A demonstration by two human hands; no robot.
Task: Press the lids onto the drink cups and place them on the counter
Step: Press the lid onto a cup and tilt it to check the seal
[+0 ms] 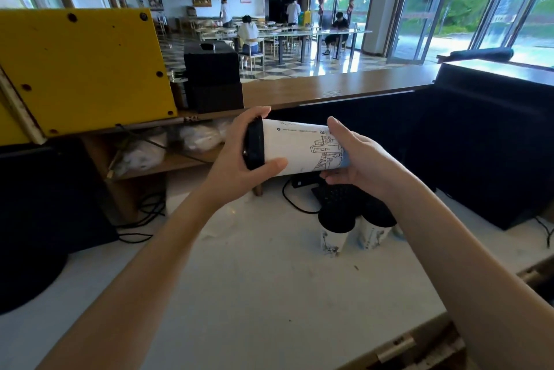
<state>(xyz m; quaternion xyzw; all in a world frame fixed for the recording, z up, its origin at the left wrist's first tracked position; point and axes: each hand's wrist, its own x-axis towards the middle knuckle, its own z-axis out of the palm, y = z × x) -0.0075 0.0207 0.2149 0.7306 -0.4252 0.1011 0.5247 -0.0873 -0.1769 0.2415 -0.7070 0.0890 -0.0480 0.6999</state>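
Note:
A tall white paper cup (299, 149) with a blue line drawing lies sideways in the air between both hands. Its black lid (254, 145) faces left. My left hand (239, 160) wraps the lid end, thumb under the cup and fingers curled over the rim. My right hand (356, 157) grips the cup's base end from the right. Two more white cups with black lids, one cup (335, 231) and its neighbour cup (376, 227), stand upright on the white counter (239, 279) below my right hand.
A yellow machine panel (81, 67) rises at the left above a wooden shelf (168, 160) with plastic bags. A black box (491, 142) stands at the right, black cables (141, 219) trail on the counter, and a brown bar top (329, 85) runs behind. People sit in the room beyond.

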